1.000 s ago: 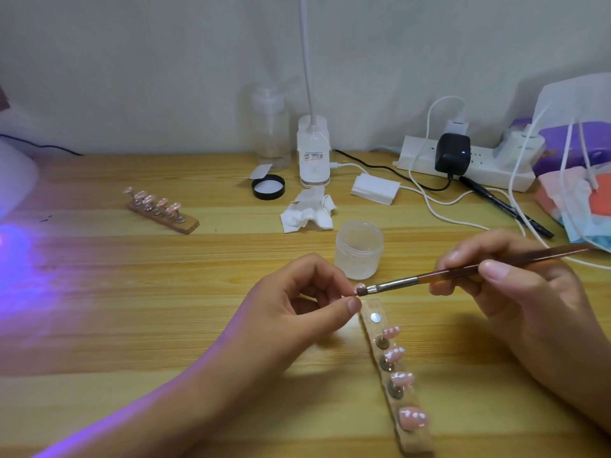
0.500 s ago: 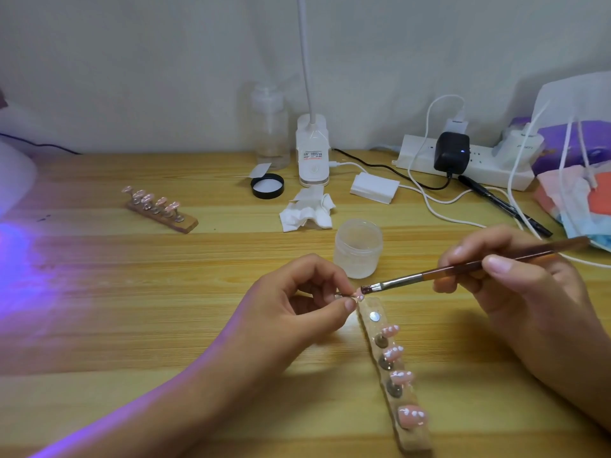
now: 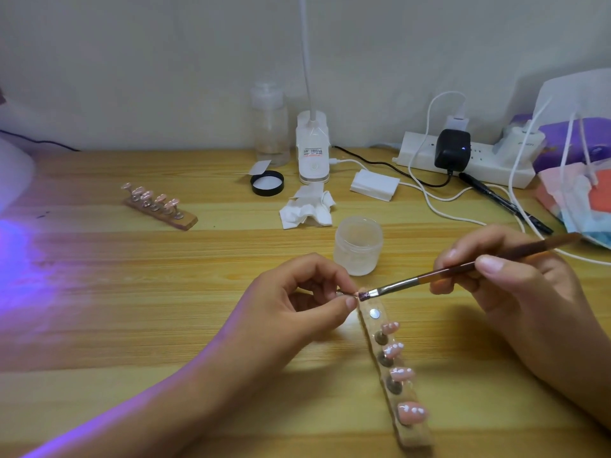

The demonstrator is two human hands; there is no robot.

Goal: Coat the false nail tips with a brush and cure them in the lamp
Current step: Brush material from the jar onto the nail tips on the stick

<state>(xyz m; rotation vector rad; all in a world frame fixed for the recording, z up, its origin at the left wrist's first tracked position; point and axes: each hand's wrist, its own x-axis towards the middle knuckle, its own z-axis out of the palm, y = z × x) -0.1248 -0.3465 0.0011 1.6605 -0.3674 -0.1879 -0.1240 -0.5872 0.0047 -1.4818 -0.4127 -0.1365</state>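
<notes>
Nail tip (image 3: 355, 294) on a thin metal stem sits pinched between the thumb and forefinger of our left hand (image 3: 297, 312). That grip is clamped on it just above the far end of a wooden strip (image 3: 415, 436). Our right hand (image 3: 515, 292) has its grip closed round a brush (image 3: 463, 268), held like a pen, and the bristles touch the tip.

The strip lies on the table (image 3: 132, 309) between our hands. Four pink tips (image 3: 401, 374) stand on it in a row, with glossy white spots on them. The place nearest the held tip shows only a bare silver disc (image 3: 374, 314).

A frosted jar (image 3: 358, 246) stands open just beyond our left fingers. Well to the left, a second strip (image 3: 185, 221) carries five tips. At the left edge we see part of the white lamp (image 3: 13, 173), and violet light spills over the table and our left forearm. Behind the jar lie a crumpled wipe (image 3: 307, 209) and a black lid (image 3: 267, 183). A power strip (image 3: 416, 153) lies by the wall.
</notes>
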